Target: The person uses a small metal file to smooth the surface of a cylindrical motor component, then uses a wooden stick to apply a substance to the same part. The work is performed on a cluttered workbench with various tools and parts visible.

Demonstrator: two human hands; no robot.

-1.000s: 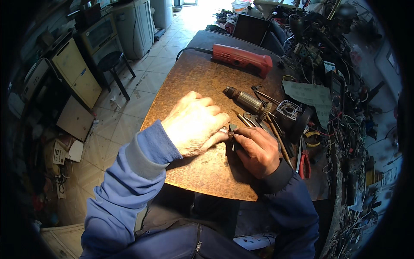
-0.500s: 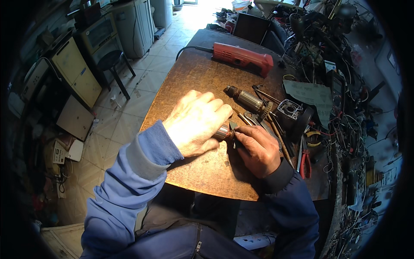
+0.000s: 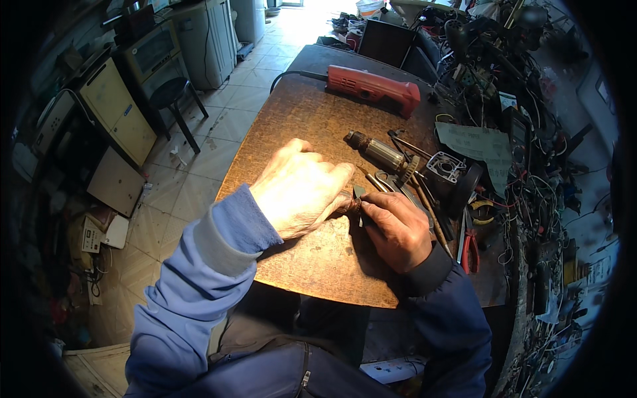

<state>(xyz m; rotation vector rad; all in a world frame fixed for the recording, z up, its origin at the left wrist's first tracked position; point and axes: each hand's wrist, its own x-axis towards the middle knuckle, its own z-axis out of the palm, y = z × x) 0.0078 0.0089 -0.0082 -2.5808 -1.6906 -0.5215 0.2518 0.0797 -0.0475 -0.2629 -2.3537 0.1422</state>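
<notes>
A motor armature (image 3: 346, 203) lies low over the wooden tabletop, mostly hidden under my left hand (image 3: 302, 189). That hand is closed around its body, with the fingers curled over the top. At the armature's right end my right hand (image 3: 397, 225) pinches a small grey-green piece of sandpaper (image 3: 359, 191) against it. Thumb and forefinger meet there, and part of the piece is covered. Just beyond my hands lies a second armature (image 3: 383, 154) with a gear on its end.
A red angle grinder body (image 3: 371, 89) rests at the back of the table. To the right are a metal-and-black housing (image 3: 454, 178), a grey-green sheet (image 3: 474, 147), screwdrivers and red-handled pliers (image 3: 470, 252). Tangled wires crowd the right edge. A black stool (image 3: 171, 93) stands left.
My left hand has rolled slightly over the armature, its thumb and fingers now covering more of it. My right hand stays at the armature's end with the piece of sandpaper.
</notes>
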